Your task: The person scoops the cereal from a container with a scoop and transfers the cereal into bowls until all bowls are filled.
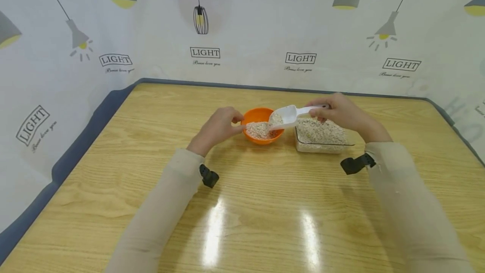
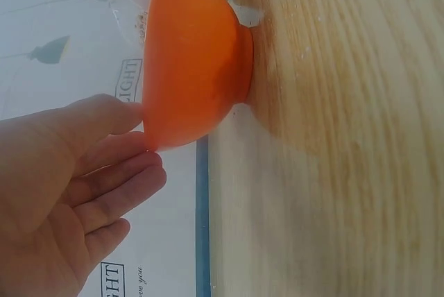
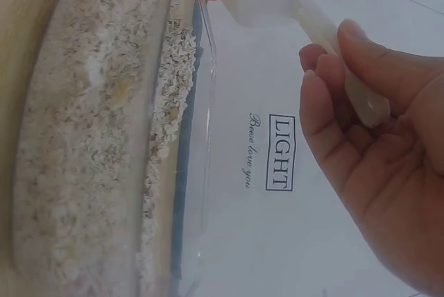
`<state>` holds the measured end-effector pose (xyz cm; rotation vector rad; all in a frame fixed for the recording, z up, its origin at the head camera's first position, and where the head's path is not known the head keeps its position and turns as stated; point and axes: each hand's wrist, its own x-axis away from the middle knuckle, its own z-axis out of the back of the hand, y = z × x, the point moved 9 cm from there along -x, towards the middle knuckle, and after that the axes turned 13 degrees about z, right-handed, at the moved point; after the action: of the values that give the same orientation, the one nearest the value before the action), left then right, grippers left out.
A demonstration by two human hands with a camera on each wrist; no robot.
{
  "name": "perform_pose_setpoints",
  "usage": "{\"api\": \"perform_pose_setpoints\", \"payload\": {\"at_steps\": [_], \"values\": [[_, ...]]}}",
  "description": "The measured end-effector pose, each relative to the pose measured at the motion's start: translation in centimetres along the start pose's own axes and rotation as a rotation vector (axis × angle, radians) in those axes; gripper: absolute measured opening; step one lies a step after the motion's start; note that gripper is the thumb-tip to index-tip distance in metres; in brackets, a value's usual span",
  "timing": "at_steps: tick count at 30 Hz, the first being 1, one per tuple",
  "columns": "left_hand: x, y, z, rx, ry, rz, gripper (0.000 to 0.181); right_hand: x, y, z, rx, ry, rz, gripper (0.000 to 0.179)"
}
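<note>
An orange bowl [image 1: 261, 140] stands on the table, partly filled with oat flakes [image 1: 258, 130]. My left hand [image 1: 221, 127] pinches its left rim between thumb and fingers, as the left wrist view shows close up. In my right hand [image 1: 337, 111] is a white scoop [image 1: 289, 115], gripped by its handle [image 3: 361, 96]. The scoop tilts down to the left over the bowl, its mouth at the flakes, with some flakes inside it. Just right of the bowl, below my right hand, sits a clear rectangular container [image 3: 142, 172] heaped with oat flakes.
The wooden table [image 1: 265, 205] reaches back to a dark blue edge strip [image 1: 242, 86]. Behind it hangs a white backdrop [image 1: 250, 37] printed with lamps and the word LIGHT. Dark wrist straps [image 1: 209, 176] sit on both sleeves.
</note>
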<state>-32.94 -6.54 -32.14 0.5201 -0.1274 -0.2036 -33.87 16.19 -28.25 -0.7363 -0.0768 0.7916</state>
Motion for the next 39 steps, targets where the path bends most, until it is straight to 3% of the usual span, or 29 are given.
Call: {"api": "perform_pose_setpoints", "payload": {"at_steps": [19,25,33,39], "values": [[0.0,-0.1,0.0,-0.003,-0.018,0.017,0.029,-2.2,-2.0,0.7,0.168,-0.086,0.014,0.028],[-0.1,0.1,0.1,-0.006,-0.023,0.020,0.030,-2.5,-2.4,0.7,0.195,-0.091,0.023,0.027],[-0.1,0.2,0.0,-0.002,-0.029,0.018,0.030,-2.8,-3.5,0.6,0.247,-0.083,0.095,0.025],[-0.2,0.0,-0.1,0.000,-0.041,0.038,0.029,-2.7,-3.7,0.3,0.255,-0.079,0.091,0.025]]}}
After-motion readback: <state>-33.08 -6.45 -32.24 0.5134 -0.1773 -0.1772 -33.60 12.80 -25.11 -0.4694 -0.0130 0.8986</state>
